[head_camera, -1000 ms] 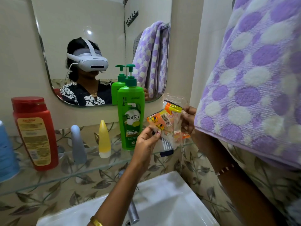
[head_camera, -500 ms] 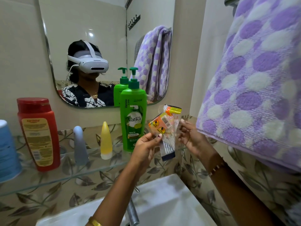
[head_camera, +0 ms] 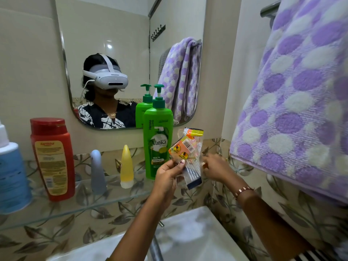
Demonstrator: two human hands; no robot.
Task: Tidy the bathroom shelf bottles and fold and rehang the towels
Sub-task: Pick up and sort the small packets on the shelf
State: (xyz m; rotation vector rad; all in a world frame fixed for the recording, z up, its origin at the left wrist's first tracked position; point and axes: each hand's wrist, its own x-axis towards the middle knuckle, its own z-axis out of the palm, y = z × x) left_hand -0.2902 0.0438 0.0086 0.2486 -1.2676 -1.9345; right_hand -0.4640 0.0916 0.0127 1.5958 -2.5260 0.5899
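My left hand [head_camera: 169, 173] pinches a small orange and clear plastic packet [head_camera: 187, 147] in front of the shelf's right end. My right hand [head_camera: 216, 168] touches the packet's right edge with loosely curled fingers. On the glass shelf [head_camera: 79, 206] stand a green pump shampoo bottle [head_camera: 158, 140], a yellow cone bottle [head_camera: 126, 166], a grey cone bottle [head_camera: 98, 172], a red bottle [head_camera: 53, 159] and a blue bottle [head_camera: 11, 178] at the far left. A purple and white spotted towel [head_camera: 301, 91] hangs from a bar at the right.
A mirror [head_camera: 122, 53] above the shelf reflects a person in a white headset. Below lie a white sink [head_camera: 188, 238] and a metal tap [head_camera: 156, 245]. Leaf-patterned tiles cover the wall behind the shelf.
Both hands have lowered the packet slightly away from the shelf. My right hand slid from behind the packet down to its right edge. The view rose a little.
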